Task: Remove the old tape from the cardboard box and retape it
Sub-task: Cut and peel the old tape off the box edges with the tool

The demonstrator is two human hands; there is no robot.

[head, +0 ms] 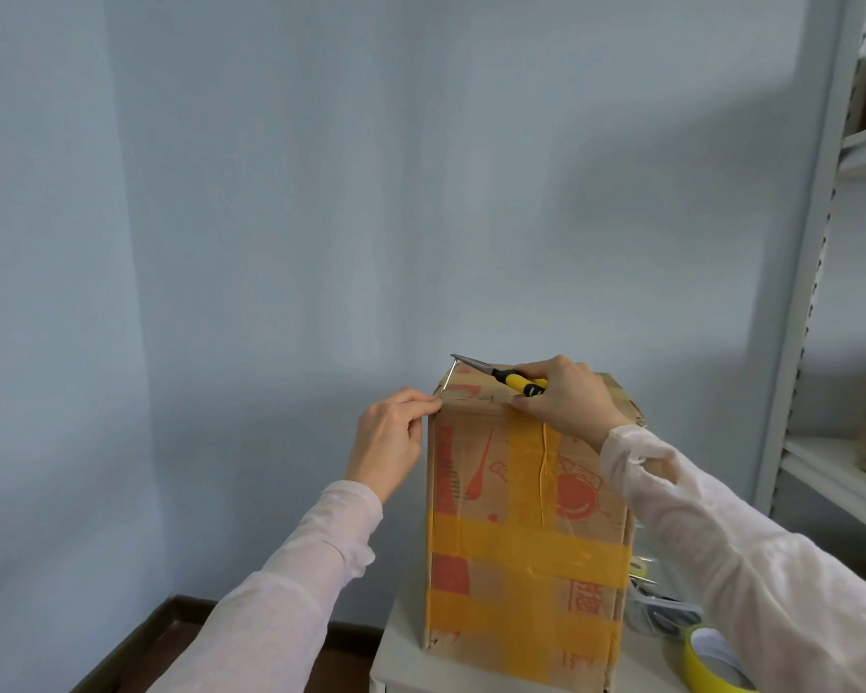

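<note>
A tall cardboard box [476, 442] with red print stands upright on a small white table [401, 652]. Strips of yellow tape [526, 547] cross its front face, one vertical and two horizontal. My right hand [568, 397] rests on the box's top edge and grips a utility knife [511, 378] with a yellow-and-black handle, its blade pointing left over the top. My left hand [393, 437] pinches the box's top left corner, where a thin strip [448, 377] rises from the corner to the blade tip.
A roll of yellow tape [711, 657] lies on the table at the lower right, beside a clear bag with small items [661, 602]. A white metal shelf unit [831, 292] with brown boxes stands at the right. A pale blue wall is behind.
</note>
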